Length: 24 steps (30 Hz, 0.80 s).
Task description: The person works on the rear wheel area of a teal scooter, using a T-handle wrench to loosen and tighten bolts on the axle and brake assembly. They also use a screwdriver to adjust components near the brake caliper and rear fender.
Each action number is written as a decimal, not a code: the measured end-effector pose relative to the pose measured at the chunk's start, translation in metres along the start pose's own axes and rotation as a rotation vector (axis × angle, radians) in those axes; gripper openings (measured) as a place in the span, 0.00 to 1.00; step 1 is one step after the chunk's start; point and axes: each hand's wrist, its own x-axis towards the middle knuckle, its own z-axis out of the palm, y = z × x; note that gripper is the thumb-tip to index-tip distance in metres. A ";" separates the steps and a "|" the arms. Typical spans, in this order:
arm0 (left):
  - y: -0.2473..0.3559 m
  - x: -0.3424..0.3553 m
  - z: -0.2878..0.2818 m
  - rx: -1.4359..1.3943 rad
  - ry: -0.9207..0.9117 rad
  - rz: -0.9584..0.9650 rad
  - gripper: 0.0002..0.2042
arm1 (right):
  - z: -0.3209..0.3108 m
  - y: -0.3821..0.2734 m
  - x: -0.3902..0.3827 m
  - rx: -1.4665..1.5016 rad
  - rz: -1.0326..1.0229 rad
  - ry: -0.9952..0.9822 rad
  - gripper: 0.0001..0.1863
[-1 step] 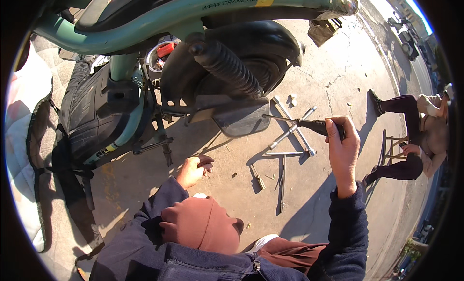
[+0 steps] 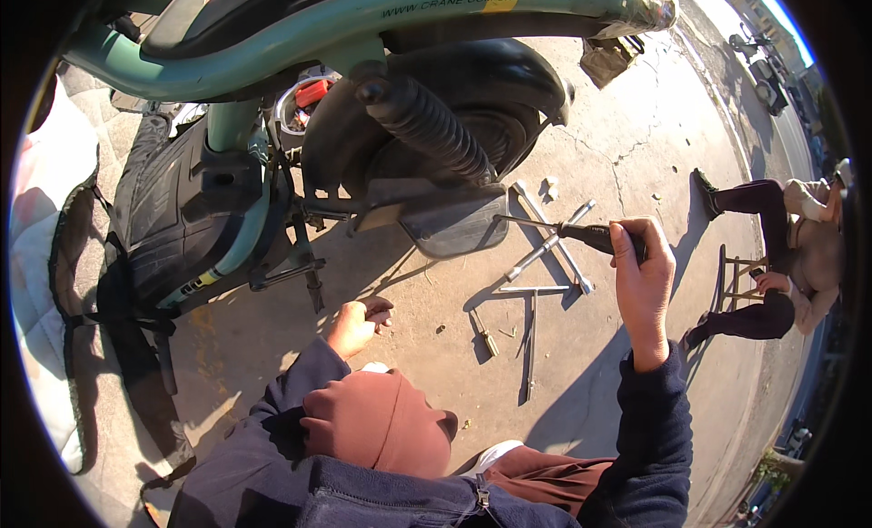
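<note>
My right hand (image 2: 643, 265) is wrapped round the black handle of a screwdriver (image 2: 586, 236). Its thin metal shaft points left, and the tip meets the right side of a dark flat plate (image 2: 454, 224) below the wheel. Beside my raised knee (image 2: 377, 419), my left hand (image 2: 359, 326) hovers over the ground with loosely bent fingers and nothing visible in them. Above both hands stands a green two-wheeler (image 2: 272, 60) with a black rear wheel (image 2: 536, 83) and a coiled shock absorber (image 2: 427, 128).
On the concrete lie a cross-shaped lug wrench (image 2: 549, 242), a T-shaped wrench (image 2: 533, 337) and a small screwdriver (image 2: 488, 335). A tub with red items (image 2: 309, 97) stands behind the wheel. At the right a person (image 2: 781, 246) sits on a wooden stool (image 2: 736, 278).
My left hand has shifted slightly left and back toward me. The right hand and screwdriver have hardly moved.
</note>
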 end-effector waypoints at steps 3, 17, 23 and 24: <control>-0.059 -0.021 -0.022 0.160 0.146 0.010 0.08 | 0.005 -0.011 0.005 -0.105 -0.092 -0.026 0.05; -0.174 -0.050 -0.085 0.545 0.624 -0.011 0.09 | 0.009 -0.081 0.051 -0.371 -0.701 -0.651 0.03; -0.113 -0.051 -0.064 0.560 0.535 -0.008 0.14 | 0.036 -0.107 0.083 -0.790 -0.464 -0.759 0.19; -0.094 -0.046 -0.055 0.430 0.442 -0.047 0.15 | 0.035 -0.114 0.093 -0.755 -0.258 -0.897 0.20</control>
